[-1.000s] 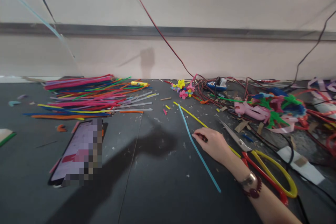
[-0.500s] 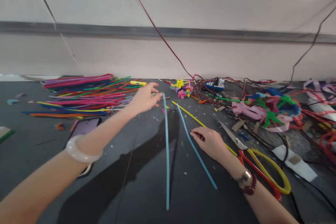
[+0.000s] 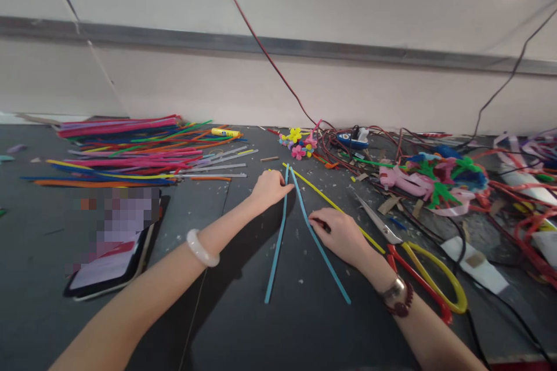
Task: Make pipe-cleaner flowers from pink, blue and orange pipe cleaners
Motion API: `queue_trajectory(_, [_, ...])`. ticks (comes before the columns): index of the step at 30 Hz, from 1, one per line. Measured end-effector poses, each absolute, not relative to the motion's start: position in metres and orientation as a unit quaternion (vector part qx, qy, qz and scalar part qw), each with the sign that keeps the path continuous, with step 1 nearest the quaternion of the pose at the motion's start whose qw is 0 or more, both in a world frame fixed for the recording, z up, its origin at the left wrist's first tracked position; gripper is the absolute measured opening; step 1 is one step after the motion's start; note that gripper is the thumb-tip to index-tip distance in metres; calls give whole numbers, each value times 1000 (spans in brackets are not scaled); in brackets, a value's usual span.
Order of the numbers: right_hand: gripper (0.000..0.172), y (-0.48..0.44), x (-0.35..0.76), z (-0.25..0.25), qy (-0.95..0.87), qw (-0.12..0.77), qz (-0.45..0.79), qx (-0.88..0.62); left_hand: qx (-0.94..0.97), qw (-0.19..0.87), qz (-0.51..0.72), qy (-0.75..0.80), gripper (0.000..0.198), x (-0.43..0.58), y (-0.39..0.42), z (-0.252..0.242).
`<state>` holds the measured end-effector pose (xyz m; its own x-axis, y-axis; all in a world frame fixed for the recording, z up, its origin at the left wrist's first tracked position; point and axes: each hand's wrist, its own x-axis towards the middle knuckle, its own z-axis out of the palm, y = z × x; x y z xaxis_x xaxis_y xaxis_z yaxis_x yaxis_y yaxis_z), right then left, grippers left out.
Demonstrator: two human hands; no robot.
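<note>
Two light-blue pipe cleaners lie on the dark table, their far ends close together and their near ends spread apart. My left hand (image 3: 272,191) is closed at the upper part of the left blue pipe cleaner (image 3: 275,255), its thumb lying across the stem. Curled fingers of my right hand (image 3: 339,235) pinch the right blue pipe cleaner (image 3: 325,255) near its slight bend. A yellow pipe cleaner (image 3: 319,190) runs slanting beyond it and passes behind my right hand. Scissors (image 3: 391,235) with red and yellow handles lie open beside my right wrist.
Many coloured pipe cleaners (image 3: 130,156) are heaped at the back left, near a yellow glue stick (image 3: 225,133). A phone (image 3: 117,261) lies left of my left arm. Flower ornaments (image 3: 298,144), tangled wires (image 3: 335,149) and a pink glue gun (image 3: 404,181) crowd the back right.
My left hand has come down and right, and its spread fingers have closed. The left blue pipe cleaner now lies tilted, its top beside the other one. My right hand stays at its pipe cleaner.
</note>
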<state>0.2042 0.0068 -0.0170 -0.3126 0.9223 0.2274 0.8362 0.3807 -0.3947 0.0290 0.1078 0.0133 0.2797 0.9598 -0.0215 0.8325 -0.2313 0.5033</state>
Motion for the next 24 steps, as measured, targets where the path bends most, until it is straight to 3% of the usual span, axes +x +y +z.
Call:
queue_trajectory(5, [19,6,205,-13,-804,232,87,-541,774,291,138,545,20,36,114,18])
queue_trajectory(10, [33,5,205,-4,-797,336,74,-496,789,419,89,441,14,11,65,28])
queue_trajectory(13, [36,2,206,-3,-816,338,101,-458,739,586,35,329,10,-2,37,21])
queue_trajectory(15, [33,0,206,-3,-826,323,127,-443,703,638,43,310,11,-6,29,14])
queue_trajectory(20, [21,-1,208,4,-831,250,226,-443,726,597,84,330,13,-9,31,7])
queue_trajectory(24, [20,1,213,13,-765,225,392,-460,760,521,149,360,16,-12,31,10])
